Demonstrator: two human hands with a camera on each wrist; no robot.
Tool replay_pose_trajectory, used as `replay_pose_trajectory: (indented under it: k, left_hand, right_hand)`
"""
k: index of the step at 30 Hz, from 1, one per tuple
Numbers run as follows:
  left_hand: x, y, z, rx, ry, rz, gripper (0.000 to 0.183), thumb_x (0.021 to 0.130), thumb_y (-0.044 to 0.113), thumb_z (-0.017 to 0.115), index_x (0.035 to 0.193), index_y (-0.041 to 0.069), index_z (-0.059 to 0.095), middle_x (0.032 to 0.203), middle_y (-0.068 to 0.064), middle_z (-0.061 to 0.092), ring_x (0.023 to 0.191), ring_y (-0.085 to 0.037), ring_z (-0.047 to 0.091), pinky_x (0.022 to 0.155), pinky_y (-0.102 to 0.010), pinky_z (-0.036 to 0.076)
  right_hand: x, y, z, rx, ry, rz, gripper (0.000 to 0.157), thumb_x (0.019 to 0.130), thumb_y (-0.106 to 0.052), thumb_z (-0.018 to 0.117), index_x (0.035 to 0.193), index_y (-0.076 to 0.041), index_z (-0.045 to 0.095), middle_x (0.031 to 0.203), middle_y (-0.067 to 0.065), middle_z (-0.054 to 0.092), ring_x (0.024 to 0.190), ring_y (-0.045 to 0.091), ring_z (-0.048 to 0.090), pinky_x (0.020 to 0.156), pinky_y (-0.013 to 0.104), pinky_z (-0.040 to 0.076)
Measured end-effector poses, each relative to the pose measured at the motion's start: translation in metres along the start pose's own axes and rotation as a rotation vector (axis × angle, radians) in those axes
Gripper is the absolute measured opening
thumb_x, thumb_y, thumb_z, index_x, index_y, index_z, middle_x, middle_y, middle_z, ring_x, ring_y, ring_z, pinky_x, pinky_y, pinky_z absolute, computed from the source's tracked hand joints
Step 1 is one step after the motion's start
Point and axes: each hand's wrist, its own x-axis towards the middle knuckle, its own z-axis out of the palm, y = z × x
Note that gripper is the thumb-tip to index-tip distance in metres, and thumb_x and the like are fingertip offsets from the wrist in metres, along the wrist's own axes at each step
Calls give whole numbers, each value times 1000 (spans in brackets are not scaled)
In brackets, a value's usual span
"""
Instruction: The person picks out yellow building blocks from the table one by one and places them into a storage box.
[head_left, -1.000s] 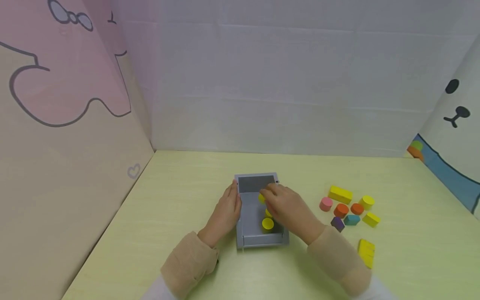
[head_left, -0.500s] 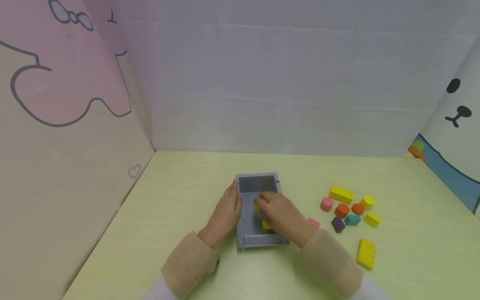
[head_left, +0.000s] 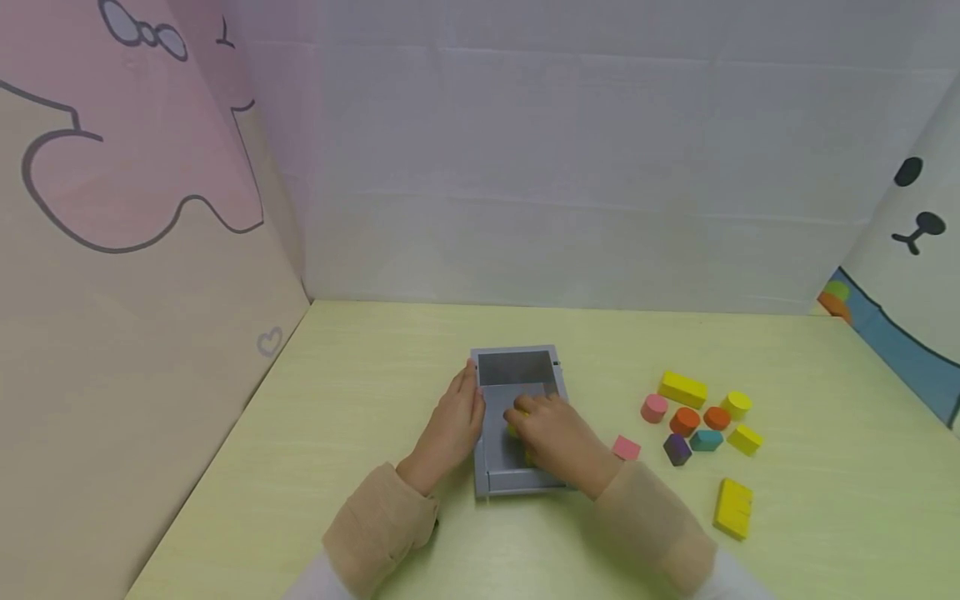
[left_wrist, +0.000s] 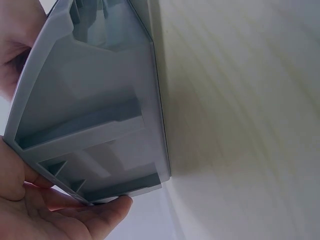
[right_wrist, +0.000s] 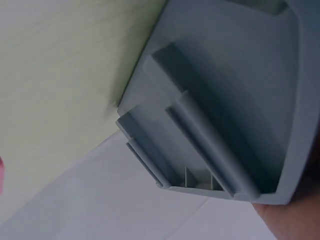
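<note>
A grey open box (head_left: 487, 479) stands in the middle of the table. My left hand (head_left: 448, 423) lies along its left wall, fingers straight and together, thumb at the rim; in the left wrist view these fingers touch the box's outer side. My right hand (head_left: 566, 442) reaches over the right rim, its curled fingertips pinching a yellow cylinder (head_left: 513, 430) low in the box. Another yellow piece (head_left: 528, 458) shows just below the fingers, mostly hidden. In the right wrist view the box's ribbed outer wall (right_wrist: 240, 75) fills most of the frame.
Right of the box lies a pink block (head_left: 627, 447). Farther right is a group with a yellow long block (head_left: 682, 389), an orange cylinder (head_left: 685, 422), a purple block (head_left: 677, 449), a teal block (head_left: 706, 440) and others. A flat yellow block (head_left: 732, 508) lies nearer.
My right hand has moved toward the near end of the box with the yellow cylinder at its fingertips. The pink block, earlier hidden by the arm, now shows. The left hand stays put.
</note>
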Motion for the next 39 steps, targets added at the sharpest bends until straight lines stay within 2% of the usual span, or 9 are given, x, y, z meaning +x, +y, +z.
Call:
replay_pose_trajectory:
  k: [6,15,39]
  left_hand:
    - [0,0,0,0,-8,-2,50,98,16,35,140,-9,25,140,-26,36,126,-35,41,101,-46,40]
    - [0,0,0,-3,-14,-8,50,98,16,35,140,-9,24,140,-26,35,127,-35,40,102,-46,39]
    - [0,0,-1,-9,-23,-11,50,98,16,34,140,-9,23,141,-26,34,127,-37,40,101,-47,40]
  right_hand:
    - [-1,-1,2,-21,-26,-7,14,72,-8,72,84,-13,65,77,-1,61,70,12,56,58,25,42]
    - [-2,-1,5,-42,-37,-16,14,72,-9,72,83,-14,65,76,-3,62,69,12,58,63,28,46]
    - [3,-1,3,-33,-66,6,11,73,-7,70,81,-13,67,73,-2,61,66,11,57,56,26,44]
